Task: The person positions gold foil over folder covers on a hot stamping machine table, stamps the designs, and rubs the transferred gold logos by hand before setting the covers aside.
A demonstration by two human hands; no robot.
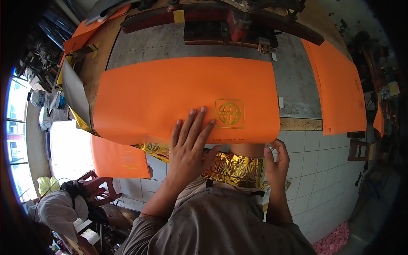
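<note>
A large orange sheet (170, 89) with a gold globe emblem near its lower right lies before me. My left hand (189, 140) rests flat on its lower middle, fingers spread, left of the emblem. At the sheet's lower right corner is my right hand (277, 160), its thumb and forefinger bent close to the edge; whether they pinch the sheet is unclear. Below the sheet, a strip of gold foil (238, 169) with stamped emblem marks runs across my lap, passing under my left wrist.
A dark red metal press (238, 25) stands behind the sheet on a grey metal plate (297, 85). More orange sheets (340, 89) hang over the right edge, others (121, 159) lie lower left. A person (63, 212) is at the lower left, beside a red stool (100, 187).
</note>
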